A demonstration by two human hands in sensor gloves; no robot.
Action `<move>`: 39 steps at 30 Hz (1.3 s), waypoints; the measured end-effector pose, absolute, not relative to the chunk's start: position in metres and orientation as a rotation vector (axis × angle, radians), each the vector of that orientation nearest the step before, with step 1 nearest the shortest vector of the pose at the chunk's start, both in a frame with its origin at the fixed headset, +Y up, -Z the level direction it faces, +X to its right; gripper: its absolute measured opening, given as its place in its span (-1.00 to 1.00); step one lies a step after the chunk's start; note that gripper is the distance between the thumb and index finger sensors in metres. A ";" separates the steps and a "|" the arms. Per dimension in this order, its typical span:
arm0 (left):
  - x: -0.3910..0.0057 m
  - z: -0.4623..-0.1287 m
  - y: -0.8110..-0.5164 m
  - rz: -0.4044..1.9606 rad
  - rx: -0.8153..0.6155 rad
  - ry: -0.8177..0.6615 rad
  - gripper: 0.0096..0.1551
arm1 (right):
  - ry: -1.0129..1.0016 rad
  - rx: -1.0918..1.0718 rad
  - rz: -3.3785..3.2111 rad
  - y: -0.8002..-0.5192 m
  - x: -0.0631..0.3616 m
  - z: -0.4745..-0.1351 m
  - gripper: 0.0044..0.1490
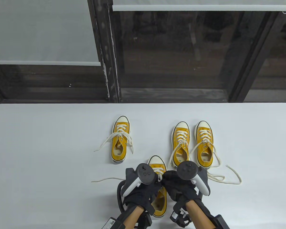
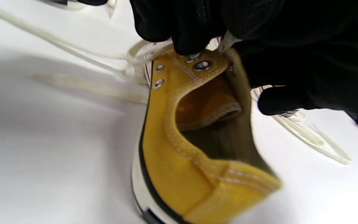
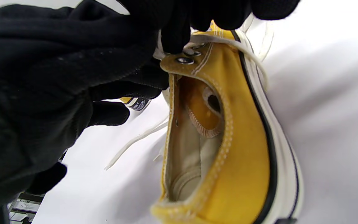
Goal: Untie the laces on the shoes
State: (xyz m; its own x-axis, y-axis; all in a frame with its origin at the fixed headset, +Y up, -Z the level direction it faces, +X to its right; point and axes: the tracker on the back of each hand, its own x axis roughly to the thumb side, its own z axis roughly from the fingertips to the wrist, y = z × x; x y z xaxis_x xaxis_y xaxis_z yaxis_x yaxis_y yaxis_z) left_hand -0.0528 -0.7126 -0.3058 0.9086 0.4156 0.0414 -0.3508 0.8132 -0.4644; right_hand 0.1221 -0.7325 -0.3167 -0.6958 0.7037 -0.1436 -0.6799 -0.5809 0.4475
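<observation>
Four yellow canvas sneakers with white laces lie on the white table (image 1: pixel 38 143). The nearest sneaker (image 1: pixel 158 202) sits under both hands, toe pointing away; it also shows in the left wrist view (image 2: pixel 179 161) and the right wrist view (image 3: pixel 238 155). My left hand (image 1: pixel 157 183) and right hand (image 1: pixel 165 181) meet over its top eyelets. In the left wrist view my left fingertips (image 2: pixel 182 43) pinch the lace (image 2: pixel 141 49) at the top eyelet. In the right wrist view my right fingertips (image 3: pixel 174 40) pinch the lace (image 3: pixel 216 39) at the opposite eyelet. One loose lace end (image 1: pixel 104 179) trails left on the table.
A single sneaker (image 1: pixel 120 143) lies at centre left with its laces spread loose. A pair of sneakers (image 1: pixel 181 143) (image 1: pixel 205 145) lies at the right, their loose laces (image 1: pixel 228 177) sprawling toward the right. Dark windows stand behind the table's far edge.
</observation>
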 end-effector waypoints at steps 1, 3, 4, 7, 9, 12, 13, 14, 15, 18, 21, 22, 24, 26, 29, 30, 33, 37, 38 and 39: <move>-0.052 -0.306 -0.713 0.414 -0.472 -0.146 -0.46 | 0.612 0.063 2.260 -0.733 0.122 -0.317 -0.52; -0.054 -0.307 -0.713 0.427 -0.473 -0.133 -0.51 | 0.628 0.066 2.238 -0.733 0.122 -0.316 -0.51; -0.055 -0.307 -0.714 0.435 -0.482 -0.135 -0.52 | 0.628 0.066 2.239 -0.733 0.122 -0.316 -0.51; -0.060 -0.309 -0.717 0.494 -0.505 -0.125 -0.53 | 0.629 0.068 2.242 -0.733 0.122 -0.316 -0.50; -0.063 -0.310 -0.720 0.532 -0.516 -0.118 -0.55 | 0.616 0.061 2.272 -0.733 0.122 -0.316 -0.50; -0.066 -0.311 -0.725 0.584 -0.547 -0.109 -0.57 | 0.588 0.041 2.311 -0.733 0.124 -0.316 -0.51; -0.067 -0.312 -0.727 0.617 -0.570 -0.104 -0.57 | 0.587 0.029 2.319 -0.733 0.124 -0.316 -0.51; -0.069 -0.312 -0.729 0.650 -0.592 -0.102 -0.57 | 0.574 0.016 2.332 -0.733 0.125 -0.315 -0.51; -0.070 -0.313 -0.731 0.675 -0.602 -0.093 -0.57 | 0.568 0.014 2.342 -0.733 0.125 -0.316 -0.51; -0.076 -0.315 -0.734 0.751 -0.631 -0.072 -0.57 | 0.524 -0.007 2.421 -0.732 0.125 -0.315 -0.52; -0.077 -0.315 -0.735 0.751 -0.636 -0.072 -0.58 | 0.534 0.015 2.426 -0.733 0.125 -0.316 -0.52; -0.077 -0.315 -0.735 0.739 -0.631 -0.073 -0.58 | 0.546 0.014 2.402 -0.734 0.126 -0.316 -0.52; -0.076 -0.315 -0.734 0.721 -0.623 -0.071 -0.56 | 0.561 0.017 2.379 -0.734 0.127 -0.316 -0.52; -0.074 -0.314 -0.731 0.697 -0.609 -0.075 -0.55 | 0.560 0.020 2.383 -0.734 0.127 -0.316 -0.53; -0.071 -0.313 -0.727 0.650 -0.582 -0.082 -0.45 | 0.561 0.030 2.381 -0.734 0.126 -0.316 -0.53; -0.069 -0.313 -0.727 0.632 -0.578 -0.087 -0.36 | 0.563 0.032 2.376 -0.734 0.126 -0.317 -0.53; -0.065 -0.312 -0.726 0.588 -0.556 -0.086 -0.41 | 0.565 0.057 2.363 -0.734 0.126 -0.317 -0.54; -0.068 -0.312 -0.724 0.573 -0.527 -0.067 -0.57 | 0.519 0.026 2.399 -0.731 0.126 -0.316 -0.54; -0.069 -0.313 -0.725 0.611 -0.542 -0.063 -0.57 | 0.502 0.019 2.428 -0.732 0.126 -0.316 -0.54; -0.070 -0.313 -0.727 0.636 -0.562 -0.070 -0.57 | 0.503 0.015 2.433 -0.733 0.127 -0.316 -0.54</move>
